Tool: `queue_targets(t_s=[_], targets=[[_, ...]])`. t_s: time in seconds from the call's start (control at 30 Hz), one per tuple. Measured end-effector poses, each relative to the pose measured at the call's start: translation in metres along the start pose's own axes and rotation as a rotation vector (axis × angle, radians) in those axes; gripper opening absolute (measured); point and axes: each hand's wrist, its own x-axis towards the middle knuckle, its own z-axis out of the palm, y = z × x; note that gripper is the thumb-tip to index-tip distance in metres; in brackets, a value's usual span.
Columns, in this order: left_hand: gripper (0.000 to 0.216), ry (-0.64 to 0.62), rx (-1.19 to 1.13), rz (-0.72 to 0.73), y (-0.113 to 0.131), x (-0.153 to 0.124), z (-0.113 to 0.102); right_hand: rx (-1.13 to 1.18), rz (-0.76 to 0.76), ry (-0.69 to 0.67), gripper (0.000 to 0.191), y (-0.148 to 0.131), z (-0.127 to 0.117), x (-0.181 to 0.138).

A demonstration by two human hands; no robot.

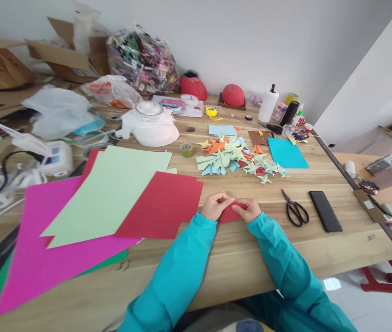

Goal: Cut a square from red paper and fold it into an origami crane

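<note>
A small piece of red paper (229,215) is pinched between my two hands, just above the wooden tabletop. My left hand (215,206) grips its left and upper edge with thumb and fingers. On the other side, my right hand (248,210) presses the thumb onto the paper's right part. Any crease in it is partly covered by my fingers. Beyond my hands lies a pile of folded paper shapes (226,154) in green, blue, orange and red. Larger red sheets (163,203) lie to the left of my left hand. Black-handled scissors (295,210) rest right of my right hand.
Light green sheets (113,189) overlap a magenta sheet (67,263) on the left. A black phone (325,211) lies beyond the scissors. Farther back are a turquoise sheet (287,153), a tape roll (186,149), red pincushion-like domes (233,95) and a stuffed plastic bag (143,60).
</note>
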Motion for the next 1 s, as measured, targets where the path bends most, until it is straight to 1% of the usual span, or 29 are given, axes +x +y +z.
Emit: queue_targets(t_s=[0.07, 0.17, 0.23, 0.33, 0.4, 0.47, 0.53, 0.63, 0.73, 0.87, 1.0], targets=[[0.020, 0.049, 0.029, 0.009, -0.002, 0.000, 0.001, -0.005, 0.017, 0.072, 0.032, 0.002, 0.000, 0.001], [0.019, 0.115, 0.063, 0.038, -0.003, 0.000, 0.000, -0.012, 0.041, 0.206, 0.031, 0.008, -0.003, 0.004], [0.015, 0.106, 0.073, 0.059, -0.002, -0.001, 0.000, -0.017, 0.051, 0.290, 0.030, 0.012, -0.006, 0.006], [0.012, 0.024, 0.079, 0.111, 0.001, -0.003, 0.002, -0.025, 0.059, 0.369, 0.031, 0.014, -0.007, 0.006], [0.018, -0.026, 0.092, 0.163, 0.002, -0.006, 0.005, -0.020, 0.056, 0.371, 0.030, 0.013, -0.006, 0.004], [0.026, -0.047, 0.119, 0.217, 0.003, -0.007, 0.006, 0.021, 0.053, 0.344, 0.029, 0.011, -0.003, 0.003], [0.028, -0.029, 0.155, 0.260, 0.002, -0.008, 0.006, 0.075, 0.061, 0.321, 0.029, 0.009, -0.002, 0.002], [0.025, 0.035, 0.196, 0.304, 0.002, -0.006, 0.003, 0.133, 0.099, 0.310, 0.034, 0.009, 0.000, 0.002], [0.021, 0.050, 0.176, 0.296, 0.001, -0.004, 0.002, 0.190, 0.141, 0.297, 0.042, 0.010, 0.001, 0.002], [0.015, 0.046, 0.105, 0.232, 0.000, -0.003, 0.003, 0.269, 0.175, 0.280, 0.051, 0.008, 0.001, 0.002], [0.011, 0.070, 0.077, 0.188, -0.002, -0.003, 0.004, 0.352, 0.181, 0.319, 0.045, 0.009, -0.001, 0.004]])
